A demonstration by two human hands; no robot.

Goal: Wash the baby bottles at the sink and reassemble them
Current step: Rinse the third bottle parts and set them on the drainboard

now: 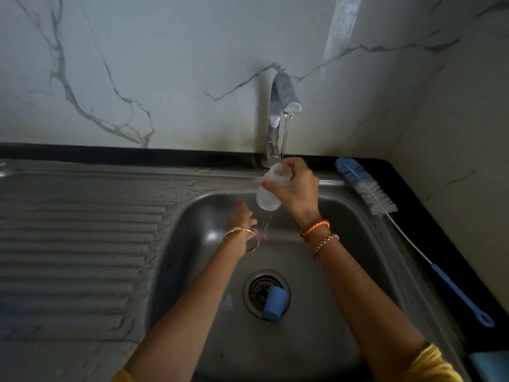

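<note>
Clear plastic baby bottle: gripped round its upper body by the right hand, fingers and thumb curled about it, held tilted under the tap with its mouth uppermost. A thin stream of water falls onto the bottle's top; water drips from its lower end into the basin.

Left hand: below and left of the bottle, apart from it, fingers relaxed and holding nothing, over the basin.

Stainless steel sink: the basin holds a blue cap lying on its side, partly covering the drain strainer.

Ribbed draining board: left of the basin, wet in patches.

Bottle brush: blue and white bristles, blue handle, lying on the black counter right of the sink, along its rim.

Marble-patterned wall: behind the tap.
</note>
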